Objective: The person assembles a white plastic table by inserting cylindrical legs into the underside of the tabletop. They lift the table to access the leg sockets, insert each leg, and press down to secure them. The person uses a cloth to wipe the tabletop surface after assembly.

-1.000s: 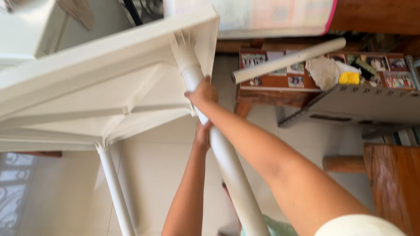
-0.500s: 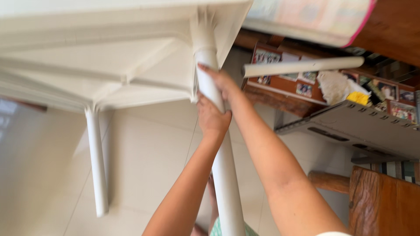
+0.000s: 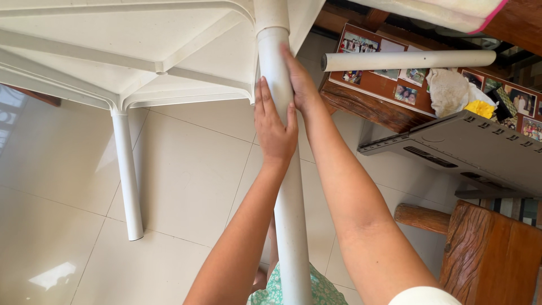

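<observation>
A white plastic table is tipped so its ribbed underside faces me. A white tubular leg runs from the corner socket down toward my body. My left hand wraps the leg from the left, fingers pointing up. My right hand grips the same leg just above it, from the right side. Another leg is fitted at the far corner and stands on the tiled floor.
A loose white leg lies on a wooden table with photos under its top. A grey plastic panel leans at the right. A carved wooden seat stands at lower right. Beige floor tiles lie below.
The view has tilted and moved closer to the table corner. My left hand has slid up the leg to just under my right hand, and both hands stay on the leg.
</observation>
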